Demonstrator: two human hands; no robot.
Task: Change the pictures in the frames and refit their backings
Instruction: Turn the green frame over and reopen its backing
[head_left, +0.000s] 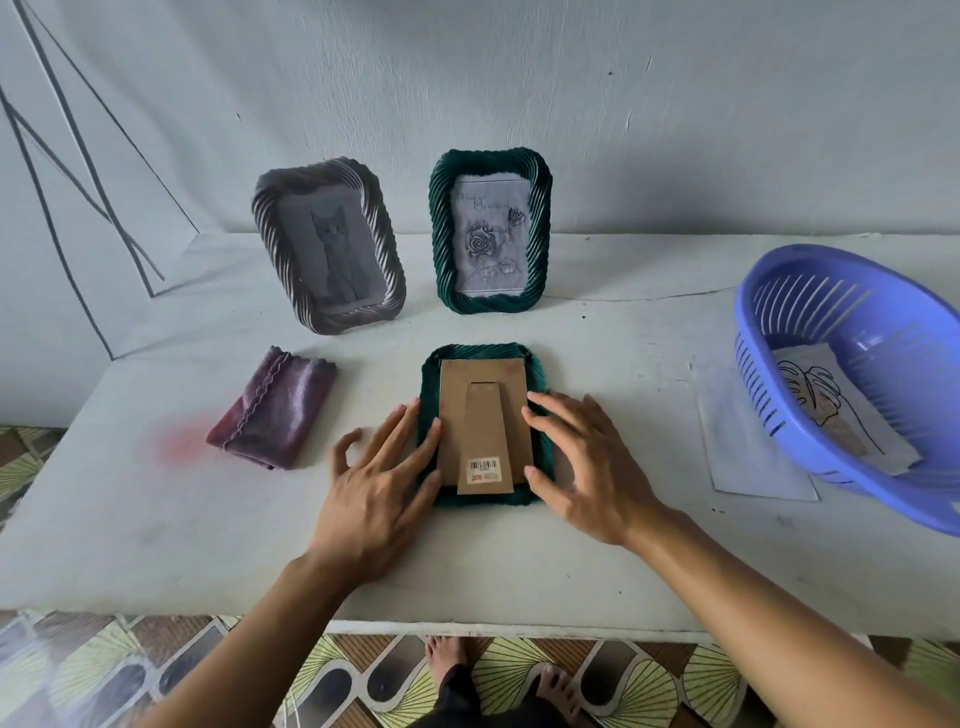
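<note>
ribbed green frame (485, 500) face-down | flat cardboard backing (485, 415) atop | left hand (379, 478) 9 o'clock, straight fingers on rim | right hand (587, 467) 3 o'clock, spread fingers on rim

The light over my table (156, 519) is soft, cool and rather flat, neither bright nor dark, and I cannot tell where it comes from. My left hand (379, 488) and my right hand (587, 467) throw only faint shadows with blurred edges, and a pale one lies under the blue basket (753, 312), whose inner wall carries a mild sheen. The wide lens bows the table's near edge, stretches the basket at the right border and splays my forearms toward the bottom corners. Detail is slightly smeared throughout. The grey frame (330, 247) looks softer than the green standing frame (491, 234).
</note>
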